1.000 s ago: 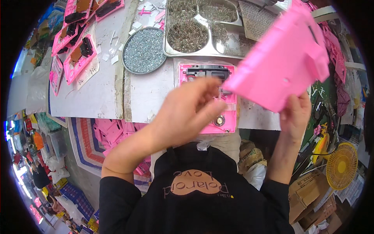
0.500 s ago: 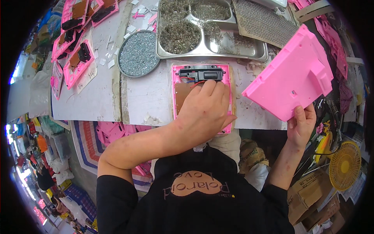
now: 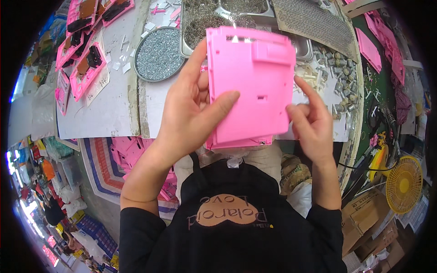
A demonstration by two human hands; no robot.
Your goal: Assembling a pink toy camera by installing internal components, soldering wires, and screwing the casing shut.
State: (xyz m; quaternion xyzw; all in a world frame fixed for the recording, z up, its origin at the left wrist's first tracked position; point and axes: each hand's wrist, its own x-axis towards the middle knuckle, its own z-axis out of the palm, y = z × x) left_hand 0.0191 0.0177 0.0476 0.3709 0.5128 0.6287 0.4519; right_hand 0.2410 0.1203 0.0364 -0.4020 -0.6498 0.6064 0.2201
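A pink plastic cover [image 3: 248, 86] is held up over the table, its outer face with a raised box-shaped part toward me. My left hand [image 3: 193, 107] grips its left edge, thumb across the front and fingers behind. At the right edge, my right hand [image 3: 312, 123] has its thumb on the rim and its index finger stretched along the side; the other fingers are curled. Below the cover lies a pink casing [image 3: 266, 141], of which only the lower rim shows. The casing's inside is hidden by the cover.
Behind the cover stands a metal compartment tray [image 3: 300, 45] of small springs. A round dish [image 3: 159, 53] of small metal pieces sits to its left. Pink casings with black parts [image 3: 86, 70] lie far left. Small metal cylinders [image 3: 341, 77] and white pieces [image 3: 314, 75] lie right.
The cover has moved left from the right side to over the casing and turned more upright. My left hand has left the casing's inside and taken the cover's left edge.
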